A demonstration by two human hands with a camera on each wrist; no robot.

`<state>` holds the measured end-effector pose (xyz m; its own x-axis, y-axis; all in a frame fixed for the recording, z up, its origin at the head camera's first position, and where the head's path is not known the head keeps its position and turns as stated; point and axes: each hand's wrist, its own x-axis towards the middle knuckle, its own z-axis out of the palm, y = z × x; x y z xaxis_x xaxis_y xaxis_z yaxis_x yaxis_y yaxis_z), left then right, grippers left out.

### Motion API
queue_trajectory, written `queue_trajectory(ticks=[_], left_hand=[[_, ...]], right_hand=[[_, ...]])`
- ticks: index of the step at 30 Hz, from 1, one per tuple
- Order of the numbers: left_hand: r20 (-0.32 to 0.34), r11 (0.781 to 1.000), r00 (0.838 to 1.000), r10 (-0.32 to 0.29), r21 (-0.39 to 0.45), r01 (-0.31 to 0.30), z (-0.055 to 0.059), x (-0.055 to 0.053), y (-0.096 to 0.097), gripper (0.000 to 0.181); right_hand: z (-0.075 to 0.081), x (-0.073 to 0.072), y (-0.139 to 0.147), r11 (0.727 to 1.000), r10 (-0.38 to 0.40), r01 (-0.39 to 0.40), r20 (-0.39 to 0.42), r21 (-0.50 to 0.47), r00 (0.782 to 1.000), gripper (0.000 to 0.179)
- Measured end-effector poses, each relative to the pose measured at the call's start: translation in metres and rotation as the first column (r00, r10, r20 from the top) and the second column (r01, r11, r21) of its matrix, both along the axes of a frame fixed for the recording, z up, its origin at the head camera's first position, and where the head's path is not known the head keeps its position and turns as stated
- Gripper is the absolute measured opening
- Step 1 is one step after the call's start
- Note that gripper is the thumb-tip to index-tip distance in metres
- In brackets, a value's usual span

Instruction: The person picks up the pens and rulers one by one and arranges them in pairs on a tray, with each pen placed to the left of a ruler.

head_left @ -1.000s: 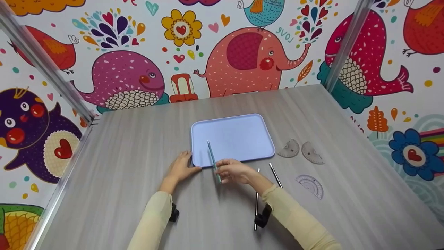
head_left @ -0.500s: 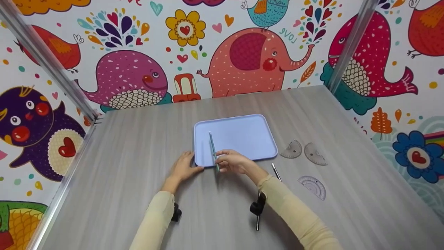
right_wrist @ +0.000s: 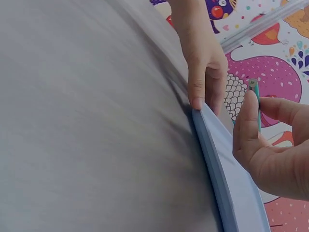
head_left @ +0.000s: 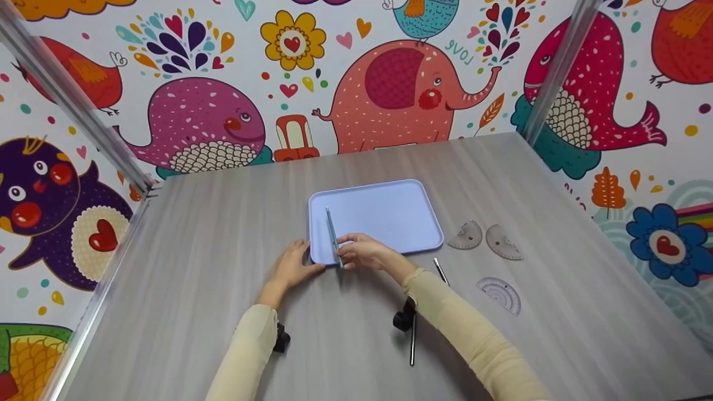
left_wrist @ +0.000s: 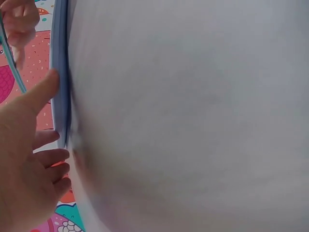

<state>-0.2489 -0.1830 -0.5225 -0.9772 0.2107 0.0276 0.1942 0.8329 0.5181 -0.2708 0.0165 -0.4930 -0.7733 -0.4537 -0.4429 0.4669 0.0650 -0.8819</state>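
My right hand (head_left: 362,252) pinches a thin teal pencil (head_left: 332,231) between thumb and fingertips, over the near left part of a light blue tray (head_left: 384,217). The pencil slants, its far end pointing toward the back of the tray. In the right wrist view the round end of the pencil (right_wrist: 254,84) sticks up past the thumb. My left hand (head_left: 292,267) holds the tray's near left corner, thumb on the front edge and fingers along the left side. From the left wrist, the thumb and fingertips of the left hand (left_wrist: 36,145) touch the tray rim (left_wrist: 61,72).
Right of the tray lie three clear protractors, one left (head_left: 467,236), one right (head_left: 503,243) and one nearer (head_left: 500,295). Two dark sticks, one by the tray (head_left: 440,270) and one nearer (head_left: 413,345), lie partly under the right arm. Patterned walls bound the wooden table (head_left: 195,250).
My right hand has carried the pencil forward and slightly left, farther over the tray. The left hand stays at the tray corner, and the tray keeps its place on the table.
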Motion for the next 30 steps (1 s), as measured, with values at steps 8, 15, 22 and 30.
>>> queue_trajectory(ticks=[8, 15, 22, 30], left_hand=[[-0.002, 0.999, 0.999, -0.039, -0.004, 0.039, -0.002, -0.004, 0.006, 0.072], [0.024, 0.999, 0.999, -0.038, -0.002, 0.038, 0.002, -0.007, 0.005, 0.073], [0.031, 0.999, 0.999, -0.043, -0.008, 0.043, 0.002, -0.008, 0.001, 0.075], [0.003, 0.999, 0.999, -0.038, 0.037, 0.038, 0.001, -0.003, -0.005, 0.072]], right_hand=[[-0.005, -0.011, -0.001, 0.997, -0.073, 0.073, -0.023, -0.013, 0.997, 0.039], [0.009, -0.013, -0.005, 0.995, -0.104, 0.104, -0.078, -0.005, 0.992, 0.041], [-0.036, -0.049, -0.019, 0.982, -0.161, 0.177, -0.197, 0.067, 0.967, 0.038], [-0.134, -0.114, -0.037, 0.973, -0.199, 0.222, -0.251, 0.068, 0.947, 0.034]])
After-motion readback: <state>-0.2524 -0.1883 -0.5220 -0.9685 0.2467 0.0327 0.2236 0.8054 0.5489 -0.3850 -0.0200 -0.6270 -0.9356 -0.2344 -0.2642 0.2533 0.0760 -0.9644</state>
